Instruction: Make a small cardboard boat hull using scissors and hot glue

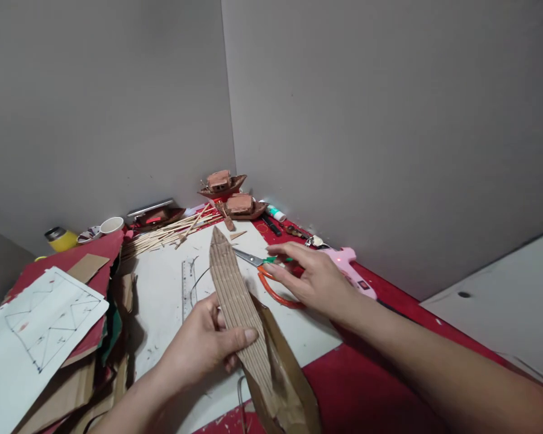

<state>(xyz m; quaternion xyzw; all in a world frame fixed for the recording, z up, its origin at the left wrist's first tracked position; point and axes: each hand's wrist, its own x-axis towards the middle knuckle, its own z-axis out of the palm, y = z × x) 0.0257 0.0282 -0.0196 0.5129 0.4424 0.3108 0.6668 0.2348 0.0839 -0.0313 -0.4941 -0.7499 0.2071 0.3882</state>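
Observation:
My left hand [208, 337] is closed around a long strip of corrugated cardboard [235, 289], with the thumb on its ribbed face. The strip tapers to a point at its far end. Beneath it and to its right is a brown cardboard boat hull [294, 367], partly covered by the strip. Whether my fingers hold the hull too is hidden. My right hand [314, 277] is at a pair of scissors [253, 258] with orange and green handles. Its thumb and forefinger close about the handles, and the blades point left toward the strip.
A ruler [188, 289] lies on a white board [158, 319]. Finished model boats [242, 206] and thin sticks [172, 232] lie at the back. A pink glue gun [350, 268] is on the right. Cardboard sheets [79, 386] and a paper drawing [49, 319] are stacked left.

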